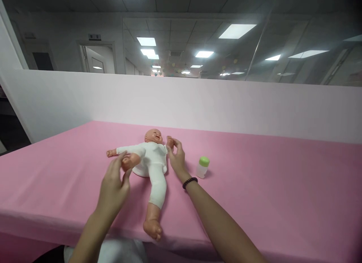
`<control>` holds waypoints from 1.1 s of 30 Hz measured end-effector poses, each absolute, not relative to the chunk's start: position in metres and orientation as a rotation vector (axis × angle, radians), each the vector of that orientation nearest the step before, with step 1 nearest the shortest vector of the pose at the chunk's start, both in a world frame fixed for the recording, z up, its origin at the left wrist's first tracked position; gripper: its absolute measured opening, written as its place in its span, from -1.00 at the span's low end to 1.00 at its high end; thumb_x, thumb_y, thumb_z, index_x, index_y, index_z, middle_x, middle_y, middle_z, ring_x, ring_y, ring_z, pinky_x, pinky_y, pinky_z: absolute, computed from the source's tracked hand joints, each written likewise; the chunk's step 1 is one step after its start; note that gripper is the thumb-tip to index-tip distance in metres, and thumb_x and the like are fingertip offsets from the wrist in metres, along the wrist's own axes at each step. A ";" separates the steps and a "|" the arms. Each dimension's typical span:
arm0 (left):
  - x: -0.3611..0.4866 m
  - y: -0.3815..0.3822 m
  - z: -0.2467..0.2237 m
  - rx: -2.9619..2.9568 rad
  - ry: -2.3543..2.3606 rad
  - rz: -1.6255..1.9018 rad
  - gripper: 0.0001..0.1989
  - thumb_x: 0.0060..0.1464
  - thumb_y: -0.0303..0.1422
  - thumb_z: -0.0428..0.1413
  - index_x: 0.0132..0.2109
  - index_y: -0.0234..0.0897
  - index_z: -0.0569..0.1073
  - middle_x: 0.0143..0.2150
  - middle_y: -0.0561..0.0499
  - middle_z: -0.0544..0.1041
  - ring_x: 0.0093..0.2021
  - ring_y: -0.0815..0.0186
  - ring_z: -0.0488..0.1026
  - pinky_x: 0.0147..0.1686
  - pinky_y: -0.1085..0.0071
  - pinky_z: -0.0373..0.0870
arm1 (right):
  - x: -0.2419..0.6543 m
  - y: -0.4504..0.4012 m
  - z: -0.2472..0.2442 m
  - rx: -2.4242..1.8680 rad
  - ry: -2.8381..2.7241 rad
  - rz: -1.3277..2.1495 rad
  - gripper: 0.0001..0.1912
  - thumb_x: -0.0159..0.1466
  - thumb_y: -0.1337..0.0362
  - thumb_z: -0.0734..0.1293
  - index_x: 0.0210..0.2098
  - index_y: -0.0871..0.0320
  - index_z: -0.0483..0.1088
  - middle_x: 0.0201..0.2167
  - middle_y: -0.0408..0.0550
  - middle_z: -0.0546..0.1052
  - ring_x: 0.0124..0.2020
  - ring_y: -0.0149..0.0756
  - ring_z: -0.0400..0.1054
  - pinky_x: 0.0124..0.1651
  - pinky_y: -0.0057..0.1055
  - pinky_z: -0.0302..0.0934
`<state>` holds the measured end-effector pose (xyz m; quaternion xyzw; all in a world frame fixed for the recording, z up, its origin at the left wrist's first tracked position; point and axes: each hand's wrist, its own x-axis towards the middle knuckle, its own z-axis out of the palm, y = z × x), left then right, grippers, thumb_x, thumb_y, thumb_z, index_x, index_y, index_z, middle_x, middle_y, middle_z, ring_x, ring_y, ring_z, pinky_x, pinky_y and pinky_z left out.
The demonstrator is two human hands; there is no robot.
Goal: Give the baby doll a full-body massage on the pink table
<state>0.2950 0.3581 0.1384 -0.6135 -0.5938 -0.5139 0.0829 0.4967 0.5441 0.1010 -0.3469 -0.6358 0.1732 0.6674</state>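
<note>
A baby doll with a white cloth body lies on its back on the pink cover, head away from me. My left hand has its thumb and fingers around the doll's raised foot. With thumb and fingertips, my right hand holds the doll's small hand beside its head. The doll's other arm stretches out to the left, and its other leg points towards me. Right of my right hand stands a small clear bottle with a green lid.
The pink-covered table reaches to a low white partition. Above that, a glass pane shows ceiling lights and a doorway. A dark bracelet circles my right wrist. The table's near edge runs close to the doll's foot.
</note>
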 end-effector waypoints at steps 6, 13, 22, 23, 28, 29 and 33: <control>0.267 0.284 0.086 -1.648 -1.952 -1.534 -0.54 0.26 -0.17 0.02 0.26 -0.14 0.32 0.19 -0.10 0.50 0.14 0.05 0.49 0.06 0.14 0.49 | 0.524 0.573 0.095 -0.764 -0.863 0.662 -0.50 0.22 0.16 0.38 0.09 0.19 0.27 0.26 0.25 0.40 0.17 -0.25 0.40 0.24 -0.19 0.28; 0.258 0.269 0.030 -1.710 -2.030 -1.461 -0.62 0.22 -0.17 0.07 0.18 0.08 0.32 0.10 0.03 0.53 0.07 0.02 0.54 0.01 0.04 0.56 | 0.538 0.587 0.074 -1.116 -0.429 0.803 -0.68 0.20 0.26 0.31 -0.06 0.24 0.40 0.16 0.19 0.47 0.21 -0.17 0.39 0.35 -0.18 0.18; 0.286 0.310 0.109 -1.438 -1.914 -1.683 -0.54 0.26 -0.23 0.06 0.26 -0.19 0.28 0.18 -0.14 0.47 0.17 0.01 0.45 0.14 0.06 0.43 | 0.506 0.556 0.102 -0.777 -1.048 0.494 -0.49 0.30 0.12 0.36 0.18 0.17 0.27 0.24 0.17 0.41 0.17 -0.23 0.40 0.24 -0.22 0.29; 0.290 0.322 0.120 -1.526 -1.857 -1.635 -0.54 0.27 -0.27 0.04 0.28 -0.21 0.28 0.18 -0.16 0.46 0.17 0.03 0.45 0.12 0.09 0.44 | 0.501 0.551 0.103 -0.764 -1.148 0.450 -0.51 0.33 0.12 0.34 0.19 0.15 0.28 0.23 0.15 0.43 0.18 -0.23 0.39 0.25 -0.21 0.28; 0.313 0.396 0.141 -1.883 -1.711 -1.256 -0.33 0.12 -0.64 -0.06 0.37 -0.27 0.20 0.17 -0.25 0.44 0.10 0.03 0.45 -0.03 0.14 0.48 | 0.489 0.544 0.092 -0.732 -1.648 0.147 -0.57 0.41 0.15 0.25 0.21 0.18 0.31 0.13 0.19 0.49 0.17 -0.10 0.40 0.24 -0.07 0.32; 0.318 0.408 0.137 -1.917 -1.719 -1.167 -0.29 0.08 -0.68 -0.07 0.38 -0.30 0.18 0.16 -0.26 0.45 0.04 0.04 0.47 -0.07 0.15 0.48 | 0.489 0.545 0.089 -0.705 -1.742 0.084 -0.59 0.42 0.17 0.23 0.20 0.19 0.32 0.12 0.20 0.50 0.16 -0.09 0.41 0.23 -0.05 0.33; 0.332 0.436 0.117 -1.941 -1.698 -0.967 -0.30 0.10 -0.71 -0.09 0.39 -0.39 0.17 0.10 -0.29 0.47 -0.04 0.07 0.49 -0.07 0.14 0.46 | 0.490 0.548 0.084 -0.559 -2.059 -0.015 -0.62 0.45 0.31 0.13 0.21 0.13 0.34 0.11 0.13 0.51 0.17 -0.13 0.40 0.28 -0.03 0.31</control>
